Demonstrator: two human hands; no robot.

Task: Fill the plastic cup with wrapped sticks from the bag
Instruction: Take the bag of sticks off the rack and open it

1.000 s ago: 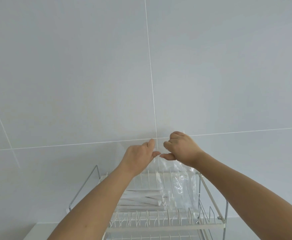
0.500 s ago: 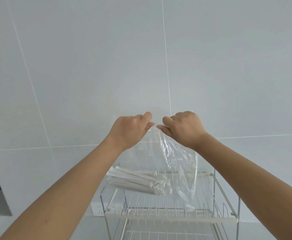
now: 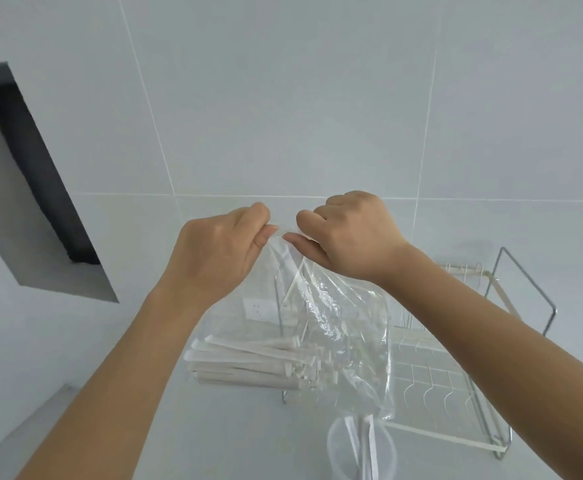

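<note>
A clear plastic bag hangs in the air in front of me, pinched at its top edge by both hands. My left hand grips the top on the left, my right hand grips it on the right, thumbs almost touching. Several paper-wrapped sticks lie sideways in a bundle at the bag's bottom. Below, at the lower edge, stands the clear plastic cup with a few wrapped sticks upright in it.
A white wire dish rack with a chrome frame stands on the white counter to the right, behind the bag. A wall socket sits on the tiled wall behind. A dark recess opens in the wall at left.
Both hands have lifted the bag off the rack's top shelf and carried it left and down over the counter. The view has tipped down, so the cup now shows.
</note>
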